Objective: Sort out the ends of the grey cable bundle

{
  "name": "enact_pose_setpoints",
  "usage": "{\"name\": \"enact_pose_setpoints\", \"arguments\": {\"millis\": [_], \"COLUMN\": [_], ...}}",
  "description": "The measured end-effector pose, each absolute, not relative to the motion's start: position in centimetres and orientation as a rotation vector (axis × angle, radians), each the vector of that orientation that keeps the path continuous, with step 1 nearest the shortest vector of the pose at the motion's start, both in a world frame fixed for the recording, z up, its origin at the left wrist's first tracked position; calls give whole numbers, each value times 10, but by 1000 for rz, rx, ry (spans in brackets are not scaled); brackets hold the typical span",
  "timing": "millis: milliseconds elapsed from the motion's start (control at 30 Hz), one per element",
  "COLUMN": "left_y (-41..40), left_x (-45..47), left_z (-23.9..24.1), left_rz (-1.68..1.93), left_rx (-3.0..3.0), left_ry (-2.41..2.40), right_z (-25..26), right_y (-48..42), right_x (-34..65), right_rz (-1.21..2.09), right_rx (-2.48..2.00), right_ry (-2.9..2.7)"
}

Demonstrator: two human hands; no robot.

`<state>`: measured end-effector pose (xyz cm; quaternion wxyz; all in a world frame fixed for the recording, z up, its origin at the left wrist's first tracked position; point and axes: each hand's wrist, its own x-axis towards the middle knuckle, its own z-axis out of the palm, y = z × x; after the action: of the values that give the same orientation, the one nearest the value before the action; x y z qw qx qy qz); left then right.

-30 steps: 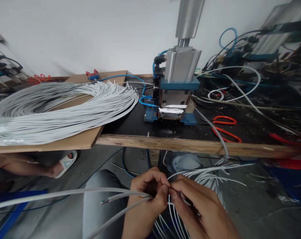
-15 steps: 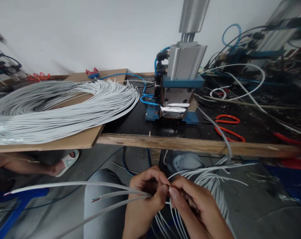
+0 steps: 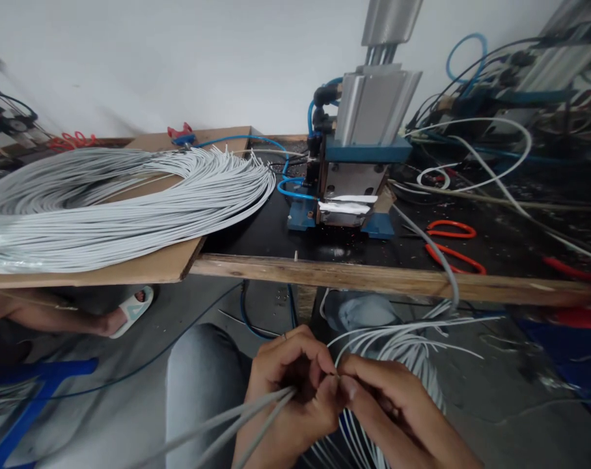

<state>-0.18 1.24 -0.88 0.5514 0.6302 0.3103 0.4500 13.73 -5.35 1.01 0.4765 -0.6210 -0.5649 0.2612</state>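
Below the bench edge, my left hand (image 3: 288, 384) is closed around several grey cables (image 3: 237, 420) that trail down to the left. Touching it fingertip to fingertip, my right hand (image 3: 390, 407) pinches the same cables at the ends. More grey cables (image 3: 412, 342) fan out behind my right hand, over my lap. A blue and silver pneumatic press machine (image 3: 357, 172) stands on the black benchtop straight ahead of my hands.
A big coil of grey cables (image 3: 120, 202) lies on cardboard (image 3: 153, 267) at the left. Orange-handled scissors (image 3: 446, 244) lie right of the machine. Tangled wires and hoses (image 3: 495, 150) fill the right. The wooden bench edge (image 3: 373, 277) runs across; another person's sandalled foot (image 3: 129, 309) shows underneath.
The cables in my left hand have swung from level and leftward to pointing down-left, and the hands have dropped slightly in view. Both hands keep their grip.
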Motion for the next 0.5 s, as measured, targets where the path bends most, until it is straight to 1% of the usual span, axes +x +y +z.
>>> {"name": "enact_pose_setpoints", "arguments": {"millis": [100,267,400,500], "left_y": [13,14,11,10], "left_x": [-6,-7,4,10], "left_z": [-8,-13,-19,-22], "left_rz": [1057,1015,1156,1182], "left_rx": [1523,1315,1141,1055], "left_ry": [732,707,726,714], "right_z": [8,-1,-17,-25], "right_y": [-54,-54,-50,-44], "right_x": [140,127,111,105], "right_rz": [713,917,1253,1412], "right_rx": [-1529,-1475,-1152,-930], "right_ry": [-1346,-1084,-761,-605]}}
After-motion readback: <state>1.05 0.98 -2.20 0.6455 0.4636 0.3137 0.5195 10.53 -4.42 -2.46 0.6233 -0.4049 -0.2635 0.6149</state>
